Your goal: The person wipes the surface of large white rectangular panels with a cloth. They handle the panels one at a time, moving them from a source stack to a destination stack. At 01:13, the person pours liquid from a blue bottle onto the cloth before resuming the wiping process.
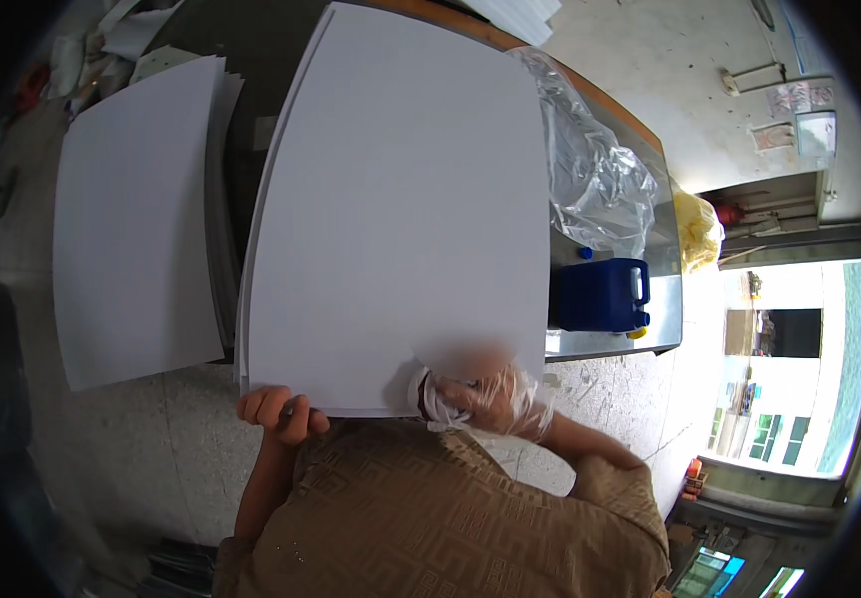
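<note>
A large white sheet (400,209) lies flat in front of me, with at least one more sheet edge showing beneath it on the left side. At its near left corner my left hand (283,415) has its fingers curled over the edge, closed on the sheet. Over the near right part my right hand (485,394) is low against the surface, wrapped in clear, crumpled plastic and partly smeared by motion. A white cloth-like wad (437,404) is in its grasp; its exact kind is not clear.
A second stack of white sheets (136,229) stands to the left. On the metal table (665,299) at right are a dark blue jug (600,294), a small blue cap (585,253) and crumpled clear plastic film (600,169). A yellow bag (697,234) sits beyond the table's end.
</note>
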The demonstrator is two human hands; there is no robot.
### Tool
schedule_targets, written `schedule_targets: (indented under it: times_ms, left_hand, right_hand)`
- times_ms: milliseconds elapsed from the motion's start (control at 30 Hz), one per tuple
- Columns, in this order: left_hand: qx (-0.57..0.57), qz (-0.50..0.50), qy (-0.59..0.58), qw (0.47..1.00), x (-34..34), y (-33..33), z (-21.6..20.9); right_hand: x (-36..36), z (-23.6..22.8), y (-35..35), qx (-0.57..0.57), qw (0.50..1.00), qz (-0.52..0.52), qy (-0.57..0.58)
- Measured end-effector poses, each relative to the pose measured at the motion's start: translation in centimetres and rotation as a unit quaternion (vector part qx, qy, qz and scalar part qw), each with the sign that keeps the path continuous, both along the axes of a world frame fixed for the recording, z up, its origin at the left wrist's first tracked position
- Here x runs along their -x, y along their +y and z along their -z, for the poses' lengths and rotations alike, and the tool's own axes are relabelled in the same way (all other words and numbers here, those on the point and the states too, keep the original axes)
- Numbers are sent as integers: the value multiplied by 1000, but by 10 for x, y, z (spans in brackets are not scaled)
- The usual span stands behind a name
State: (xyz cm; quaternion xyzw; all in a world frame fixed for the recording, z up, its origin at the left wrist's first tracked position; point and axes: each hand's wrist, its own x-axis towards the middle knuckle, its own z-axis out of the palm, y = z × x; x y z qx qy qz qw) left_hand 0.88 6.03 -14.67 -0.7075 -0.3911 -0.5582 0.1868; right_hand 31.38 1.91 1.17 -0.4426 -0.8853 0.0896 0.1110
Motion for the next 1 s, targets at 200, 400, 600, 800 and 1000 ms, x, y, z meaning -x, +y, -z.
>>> schedule_targets:
  times_ms: [200, 400, 600, 800, 1000]
  left_hand:
    - [24, 0, 16, 1000, 6, -8, -1]
    - [93, -21, 15, 995, 2, -21, -13]
    - [55, -37, 7, 998, 2, -18, -11]
    - [45, -53, 25, 997, 4, -13, -7]
    - [14, -11, 18, 1000, 4, -1, -1]
  right_hand:
    - [-14, -1, 73, -27, 1000, -9, 12]
    - [-121, 31, 366, -107, 967, 228, -49]
    - [-163, 31, 461, -153, 955, 227, -114]
    - [-122, 45, 226, -235, 939, 11, -249]
    - [-47, 4, -46, -44, 995, 90, -16]
